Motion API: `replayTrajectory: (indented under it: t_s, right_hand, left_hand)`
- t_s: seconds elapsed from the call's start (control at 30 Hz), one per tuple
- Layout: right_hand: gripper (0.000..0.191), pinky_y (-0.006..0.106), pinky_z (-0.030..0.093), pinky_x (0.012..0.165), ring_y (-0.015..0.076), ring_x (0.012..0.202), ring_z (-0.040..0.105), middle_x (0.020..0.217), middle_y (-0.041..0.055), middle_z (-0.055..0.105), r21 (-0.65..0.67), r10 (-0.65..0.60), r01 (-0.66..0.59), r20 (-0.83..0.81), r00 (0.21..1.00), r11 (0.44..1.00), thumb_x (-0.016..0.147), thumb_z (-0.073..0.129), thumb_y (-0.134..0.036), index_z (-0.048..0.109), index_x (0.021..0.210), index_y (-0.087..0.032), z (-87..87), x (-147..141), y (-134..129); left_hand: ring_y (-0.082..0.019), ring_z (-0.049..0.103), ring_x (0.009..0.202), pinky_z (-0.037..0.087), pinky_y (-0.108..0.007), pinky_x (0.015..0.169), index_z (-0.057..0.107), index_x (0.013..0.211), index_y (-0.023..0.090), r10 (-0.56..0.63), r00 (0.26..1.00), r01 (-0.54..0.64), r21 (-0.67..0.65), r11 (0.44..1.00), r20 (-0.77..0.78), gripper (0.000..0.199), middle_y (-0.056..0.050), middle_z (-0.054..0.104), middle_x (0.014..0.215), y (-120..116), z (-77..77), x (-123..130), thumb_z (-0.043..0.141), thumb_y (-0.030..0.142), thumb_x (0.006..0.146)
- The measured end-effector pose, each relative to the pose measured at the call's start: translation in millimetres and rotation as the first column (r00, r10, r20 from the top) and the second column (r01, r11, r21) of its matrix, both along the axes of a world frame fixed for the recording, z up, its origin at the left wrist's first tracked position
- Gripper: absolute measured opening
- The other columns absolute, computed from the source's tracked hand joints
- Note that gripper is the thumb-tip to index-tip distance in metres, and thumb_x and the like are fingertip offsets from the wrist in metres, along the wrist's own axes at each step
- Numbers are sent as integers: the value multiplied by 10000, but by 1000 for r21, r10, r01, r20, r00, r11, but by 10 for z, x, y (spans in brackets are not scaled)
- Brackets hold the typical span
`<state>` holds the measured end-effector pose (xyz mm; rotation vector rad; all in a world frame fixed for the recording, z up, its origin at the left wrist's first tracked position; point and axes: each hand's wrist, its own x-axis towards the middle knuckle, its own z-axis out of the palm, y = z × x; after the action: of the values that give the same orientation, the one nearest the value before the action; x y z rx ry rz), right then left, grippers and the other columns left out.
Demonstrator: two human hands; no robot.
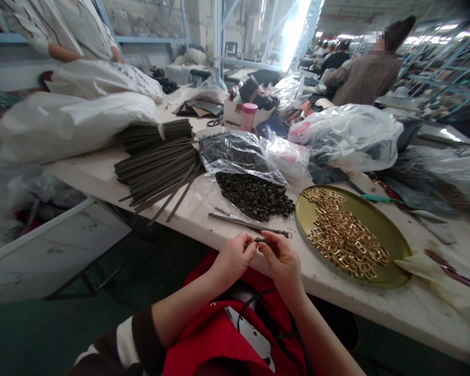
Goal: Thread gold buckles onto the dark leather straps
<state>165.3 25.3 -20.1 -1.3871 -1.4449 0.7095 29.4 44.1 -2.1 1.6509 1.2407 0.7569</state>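
The left hand (pixel 235 254) and right hand (pixel 285 259) pinch one small dark piece (pixel 259 240) — probably light, bendable, best held at its ends.

- dark strip (pixel 260 241): small, narrow, mostly hidden
- roughly level, pinched between left hand (pixel 235 256) and right hand (pixel 284 261)
- at table's (pixel 313 279) near edge
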Motion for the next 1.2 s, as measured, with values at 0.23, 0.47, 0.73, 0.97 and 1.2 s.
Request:
replayTrajectory:
  t_s: [0.23,0.47,0.73,0.97,1.2]
  right_hand:
    - [109,316,448,700,176,785,549,808,34,576,121,-1,-3,38,999,993,802,561,-280,631,823,-199,64,-59,-96]
    - [282,297,440,652,156,710,539,794,36,574,-4,49,-50,-147,988,999,874,421,-364,639,838,-189,52,-19,-121]
    - [228,237,433,637,108,670,541,746,-30,596,-335,-88,-190,-663,743,923,691,687,-353,585,847,-222,-58,3,-47]
    - [296,247,448,671,114,676,583,781,-7,640,-379,-105,-550,-880,463,744,632,739,-312,624,881,-201,-112,41,-4]
    - [271,253,423,726,126,751,569,826,-4,644,-403,-32,-476,-788,615,782,670,707,-350,644,893,-212,-62,84,-24]
  left_hand:
    - [-179,554,903,415,-311,834,506,1000,129,-11,999,8,50,999,50,251,-72,605,945,-104,16,9,341,125,811]
    - [-184,557,973,403,-318,896,381,1232,95,-75,995,77,-23,997,66,418,-103,603,1045,-166,24,-18,371,154,819]
    - [-213,563,974,416,-361,884,292,1328,122,-95,994,97,-37,995,44,544,-108,601,1048,-132,-23,-4,418,354,852]
    - [-227,495,1122,362,-370,968,222,1370,114,-227,974,227,-27,974,-16,590,-148,505,1243,-44,-14,-35,425,255,834]
    - [-207,516,1095,371,-360,961,190,1388,146,-278,961,278,-55,959,-2,583,-121,525,1227,8,-47,-49,373,173,835]
